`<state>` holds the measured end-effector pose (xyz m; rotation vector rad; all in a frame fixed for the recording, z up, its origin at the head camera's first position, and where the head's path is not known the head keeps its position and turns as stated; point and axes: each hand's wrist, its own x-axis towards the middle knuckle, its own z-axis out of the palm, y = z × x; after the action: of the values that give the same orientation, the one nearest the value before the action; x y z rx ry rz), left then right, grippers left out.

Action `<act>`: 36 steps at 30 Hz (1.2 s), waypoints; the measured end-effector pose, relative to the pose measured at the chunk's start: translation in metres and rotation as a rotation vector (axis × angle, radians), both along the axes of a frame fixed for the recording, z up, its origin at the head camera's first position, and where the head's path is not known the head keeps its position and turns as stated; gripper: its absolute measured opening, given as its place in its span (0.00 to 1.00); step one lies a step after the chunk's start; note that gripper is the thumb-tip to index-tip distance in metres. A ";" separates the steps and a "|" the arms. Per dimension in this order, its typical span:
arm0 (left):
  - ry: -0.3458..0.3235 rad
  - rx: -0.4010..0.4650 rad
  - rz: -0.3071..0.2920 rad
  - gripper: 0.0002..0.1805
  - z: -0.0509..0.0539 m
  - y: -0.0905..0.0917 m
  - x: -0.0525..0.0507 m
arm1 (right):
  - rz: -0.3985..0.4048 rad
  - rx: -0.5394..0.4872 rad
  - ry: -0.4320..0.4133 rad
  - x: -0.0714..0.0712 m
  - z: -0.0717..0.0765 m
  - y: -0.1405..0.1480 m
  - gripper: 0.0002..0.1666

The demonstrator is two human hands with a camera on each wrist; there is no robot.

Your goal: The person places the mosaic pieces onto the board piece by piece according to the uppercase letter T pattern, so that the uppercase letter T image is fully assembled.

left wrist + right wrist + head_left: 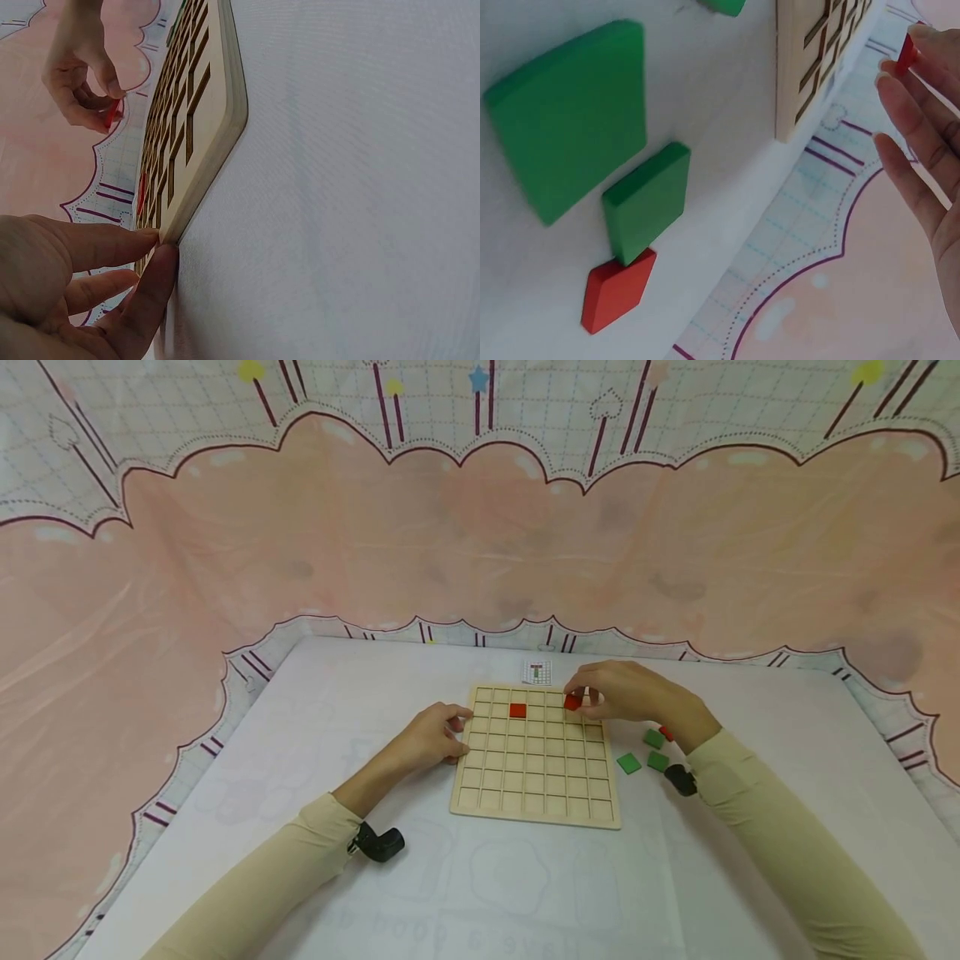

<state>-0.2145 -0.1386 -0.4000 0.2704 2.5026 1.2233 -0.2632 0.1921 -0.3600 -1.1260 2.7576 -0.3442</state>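
Observation:
A pale wooden grid board (536, 760) lies flat on the table, with one red square tile (517, 711) in its upper-left part. At the board's left edge, my left hand (429, 737) holds on with bent fingers; its fingertips (154, 238) meet the rim in the left wrist view. My right hand (626, 691) is over the upper-right part of the board. Between thumb and fingers it pinches a second red tile (906, 54), held up on edge above the grid.
Several green tiles (628, 763) lie to the right of the board. One more red tile (619, 292) touches a green tile (649, 202) there, partly hidden by the right arm in the head view. A small printed grid card (536, 672) lies behind the board.

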 end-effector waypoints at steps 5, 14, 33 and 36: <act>0.001 -0.005 0.001 0.32 0.001 0.000 0.001 | 0.019 -0.012 0.002 -0.003 0.000 -0.007 0.18; -0.002 -0.002 0.004 0.32 0.001 0.000 0.001 | 0.029 0.000 -0.036 -0.010 -0.005 -0.017 0.19; 0.008 -0.013 0.002 0.32 0.001 0.001 0.001 | 0.071 0.021 -0.032 -0.017 -0.012 -0.038 0.17; 0.012 -0.014 0.001 0.32 0.001 0.001 0.001 | 0.078 0.022 -0.032 -0.018 -0.012 -0.041 0.17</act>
<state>-0.2134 -0.1378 -0.3988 0.2744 2.5205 1.2080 -0.2809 0.1509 -0.3722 -1.2079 2.6742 -0.3185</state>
